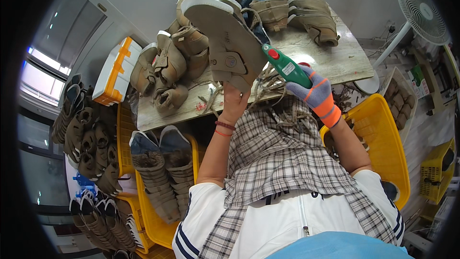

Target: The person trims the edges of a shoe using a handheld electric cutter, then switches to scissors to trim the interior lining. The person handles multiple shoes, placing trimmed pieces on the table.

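My bare left hand, with a red bead bracelet at the wrist, grips the lower end of a brown shoe upper and holds it up over the table. The upper has a buckle-like strap, a round emblem and a white edge at its top. My right hand, in a grey and orange glove, is wrapped round a green handheld power tool with a red button. The tool's front end is at the upper's right edge; whether it touches cannot be made out. Frayed brown strips hang below the upper and lie on my checked apron.
More brown uppers lie at the table's left, with stacks along its back. The pale table has a fan to its right. Yellow baskets stand on both sides of me; the left one holds stacked uppers.
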Motion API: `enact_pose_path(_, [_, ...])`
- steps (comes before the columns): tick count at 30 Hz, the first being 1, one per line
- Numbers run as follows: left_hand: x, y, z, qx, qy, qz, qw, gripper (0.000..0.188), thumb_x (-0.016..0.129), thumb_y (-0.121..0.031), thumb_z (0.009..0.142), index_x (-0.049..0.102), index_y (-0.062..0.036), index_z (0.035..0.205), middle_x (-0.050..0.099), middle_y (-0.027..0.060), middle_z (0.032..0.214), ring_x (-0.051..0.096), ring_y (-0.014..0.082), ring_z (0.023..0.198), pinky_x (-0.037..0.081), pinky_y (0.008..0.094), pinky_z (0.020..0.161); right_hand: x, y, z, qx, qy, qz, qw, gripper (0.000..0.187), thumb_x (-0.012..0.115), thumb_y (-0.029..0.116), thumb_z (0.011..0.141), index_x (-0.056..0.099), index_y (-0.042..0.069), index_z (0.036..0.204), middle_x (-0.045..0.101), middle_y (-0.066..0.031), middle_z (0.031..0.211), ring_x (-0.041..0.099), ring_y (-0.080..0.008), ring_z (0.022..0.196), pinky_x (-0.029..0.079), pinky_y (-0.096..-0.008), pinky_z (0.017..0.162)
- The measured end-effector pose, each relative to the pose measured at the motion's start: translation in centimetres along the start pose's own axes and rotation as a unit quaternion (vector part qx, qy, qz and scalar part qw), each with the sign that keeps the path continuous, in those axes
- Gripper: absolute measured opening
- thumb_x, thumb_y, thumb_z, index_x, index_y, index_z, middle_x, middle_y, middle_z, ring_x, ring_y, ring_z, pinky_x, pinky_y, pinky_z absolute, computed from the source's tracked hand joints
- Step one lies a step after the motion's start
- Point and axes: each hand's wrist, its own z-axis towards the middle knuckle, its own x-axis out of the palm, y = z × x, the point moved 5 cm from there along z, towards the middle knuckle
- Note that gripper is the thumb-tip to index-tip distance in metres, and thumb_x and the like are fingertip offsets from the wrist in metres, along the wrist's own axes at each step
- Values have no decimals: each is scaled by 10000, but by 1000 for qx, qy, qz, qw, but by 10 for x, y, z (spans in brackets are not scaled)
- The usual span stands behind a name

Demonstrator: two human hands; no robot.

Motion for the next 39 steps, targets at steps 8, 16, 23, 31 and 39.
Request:
enact_pose_path(8, [10,-3,-17,50,84,85,992,267,563,-71,819,610,-12,1075,573,180,1105,488,386,1052,329,487,958,3,9,9,90,18,95,991,473,772,292,734,614,-6,1067,631,-37,754,567,-66,619,459,-219,561])
enact_pose_path(16, [21,-18,-26,27,96,-6,995,315,570,-24,797,606,-16,1110,559,181,1133,493,381,1052,349,471,960,0,18,19,75,17,188,979,411,758,254,762,607,-9,1039,605,0,726,514,-38,585,425,-198,527])
enact_pose_path(23, [16,19,-11,-76,0,-98,992,442,650,-36,793,511,-8,1211,535,177,1185,514,333,1082,409,397,913,-27,5,35,48,-44,187,980,374,735,219,790,589,-7,1049,598,5,724,511,-35,566,407,-183,503])
enact_pose_path(31, [-59,65,177,27,-264,347,900,255,630,-125,811,567,36,1000,568,211,981,509,354,967,396,455,868,-81,-47,23,102,-135,157,973,302,707,207,815,595,0,1004,563,8,663,493,-55,536,396,-203,505])
enact_pose_path(39, [282,159,100,-603,-104,-708,352,812,625,-337,849,140,0,1406,171,184,1437,227,283,1325,208,462,1074,-95,-95,16,161,-134,110,972,247,642,197,856,573,4,993,557,-4,667,501,-76,540,392,-213,517])
